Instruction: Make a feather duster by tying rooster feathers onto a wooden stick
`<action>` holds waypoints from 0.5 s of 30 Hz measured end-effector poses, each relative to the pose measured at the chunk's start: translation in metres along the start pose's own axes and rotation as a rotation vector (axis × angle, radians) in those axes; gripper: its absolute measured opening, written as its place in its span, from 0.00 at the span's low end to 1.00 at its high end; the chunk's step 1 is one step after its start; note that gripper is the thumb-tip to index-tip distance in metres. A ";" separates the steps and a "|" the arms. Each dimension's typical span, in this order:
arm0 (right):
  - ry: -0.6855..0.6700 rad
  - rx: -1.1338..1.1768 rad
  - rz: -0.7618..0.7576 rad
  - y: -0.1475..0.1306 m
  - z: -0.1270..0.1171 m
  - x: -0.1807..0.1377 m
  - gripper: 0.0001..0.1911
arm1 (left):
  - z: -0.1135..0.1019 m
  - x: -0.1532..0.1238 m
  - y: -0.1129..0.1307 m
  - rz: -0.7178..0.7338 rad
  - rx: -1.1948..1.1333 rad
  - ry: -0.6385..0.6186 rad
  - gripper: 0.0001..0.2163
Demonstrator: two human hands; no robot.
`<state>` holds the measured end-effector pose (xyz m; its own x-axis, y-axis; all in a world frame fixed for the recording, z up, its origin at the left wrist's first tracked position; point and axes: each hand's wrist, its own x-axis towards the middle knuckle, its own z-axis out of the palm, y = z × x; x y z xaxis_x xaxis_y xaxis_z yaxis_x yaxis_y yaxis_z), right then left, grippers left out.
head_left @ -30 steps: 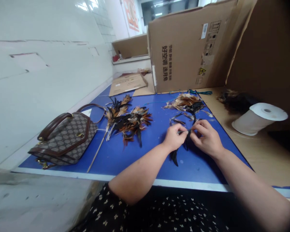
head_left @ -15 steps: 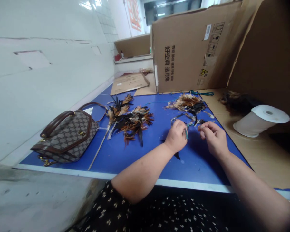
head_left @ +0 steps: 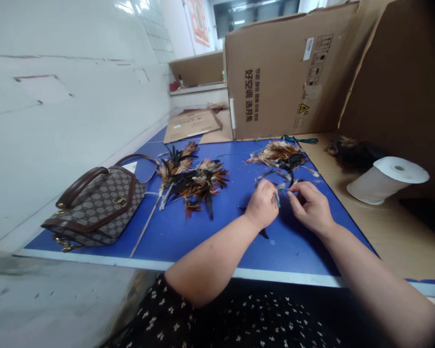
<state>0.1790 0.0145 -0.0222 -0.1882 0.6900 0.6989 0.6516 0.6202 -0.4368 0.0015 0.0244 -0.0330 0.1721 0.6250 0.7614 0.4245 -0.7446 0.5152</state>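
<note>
The right hand (head_left: 311, 207) is back beside the left hand (head_left: 263, 205): the left pinches a teal strip (head_left: 277, 200), the right seemingly its far end, over the desk (head_left: 177, 237) near the feather pile (head_left: 277, 153), so the work is two-handed again.

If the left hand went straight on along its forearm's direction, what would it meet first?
The left hand would probably meet the loose feathers just before the feather pile; depth is unclear.
</note>
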 end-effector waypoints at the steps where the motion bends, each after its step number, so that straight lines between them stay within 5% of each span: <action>1: -0.024 -0.026 0.018 -0.001 0.000 -0.001 0.04 | 0.000 0.000 -0.001 -0.002 0.012 0.012 0.08; 10: -0.158 -0.278 0.146 -0.003 -0.002 -0.003 0.14 | -0.004 0.000 0.004 -0.170 -0.264 0.061 0.06; 15: -0.185 -0.224 0.157 -0.001 0.002 -0.004 0.15 | -0.008 0.006 0.015 -0.458 -0.659 -0.028 0.09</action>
<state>0.1777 0.0126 -0.0257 -0.1895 0.8397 0.5089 0.8247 0.4173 -0.3816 0.0018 0.0146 -0.0178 0.1340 0.9013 0.4120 -0.1527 -0.3921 0.9072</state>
